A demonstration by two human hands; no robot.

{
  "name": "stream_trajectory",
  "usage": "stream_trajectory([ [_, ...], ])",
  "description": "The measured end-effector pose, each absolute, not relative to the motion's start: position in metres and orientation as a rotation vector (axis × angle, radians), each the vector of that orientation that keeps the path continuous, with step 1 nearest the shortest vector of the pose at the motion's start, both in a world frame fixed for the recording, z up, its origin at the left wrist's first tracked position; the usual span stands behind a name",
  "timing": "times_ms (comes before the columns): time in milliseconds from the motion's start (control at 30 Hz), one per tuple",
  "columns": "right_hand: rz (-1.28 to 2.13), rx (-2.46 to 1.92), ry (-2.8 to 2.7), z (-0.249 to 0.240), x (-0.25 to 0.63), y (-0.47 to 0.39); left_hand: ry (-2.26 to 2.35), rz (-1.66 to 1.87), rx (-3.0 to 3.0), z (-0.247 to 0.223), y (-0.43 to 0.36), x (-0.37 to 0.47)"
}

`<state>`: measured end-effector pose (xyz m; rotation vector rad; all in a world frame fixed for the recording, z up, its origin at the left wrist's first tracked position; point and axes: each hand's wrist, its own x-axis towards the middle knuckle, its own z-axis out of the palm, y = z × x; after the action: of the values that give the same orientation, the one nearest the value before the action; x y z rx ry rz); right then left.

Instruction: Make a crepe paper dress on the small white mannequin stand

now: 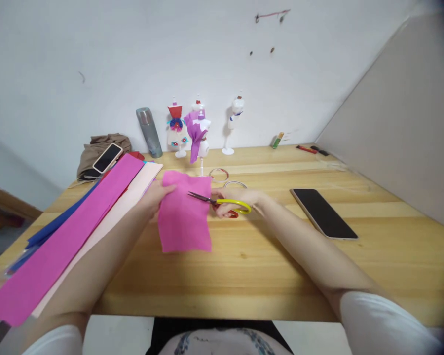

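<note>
A piece of bright pink crepe-like sheet (185, 227) is held up above the wooden table (244, 276). My left hand (162, 195) pinches its left edge, thumb over the front. Scissors (234, 202) with yellow and red handles rest in my right hand (224, 207), the dark blades pointing left across the front of the pink piece. Fingers of my right hand are also at the piece's right edge; whether they grip it is hard to tell. Behind the piece stands a small white dress form (203, 143) draped with purple material.
Long pink (70, 246) and pale strips (133, 185) lie at left, beside a phone (108, 158) on brown cloth (92, 150). A flask (150, 133) and more dress forms (176, 128) stand by the wall. Tape rolls (219, 175) lie mid-table; a large phone or tablet (323, 212) sits right.
</note>
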<state>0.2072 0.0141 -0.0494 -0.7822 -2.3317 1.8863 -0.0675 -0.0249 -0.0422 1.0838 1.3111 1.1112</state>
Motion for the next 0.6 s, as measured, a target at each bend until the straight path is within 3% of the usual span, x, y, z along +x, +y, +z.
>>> stream_trajectory([
  [133,1.624,-0.848,-2.546,-0.048,0.216,0.021,1.299,1.399,0.947,-0.031,-0.004,-0.105],
  [333,0.599,-1.521,-2.924,-0.042,0.199,-0.003,1.185,1.330,1.165,-0.015,-0.003,-0.147],
  [600,0.557,-1.245,-2.757,-0.052,0.175,-0.021,0.737,0.745,1.593,-0.005,-0.028,-0.111],
])
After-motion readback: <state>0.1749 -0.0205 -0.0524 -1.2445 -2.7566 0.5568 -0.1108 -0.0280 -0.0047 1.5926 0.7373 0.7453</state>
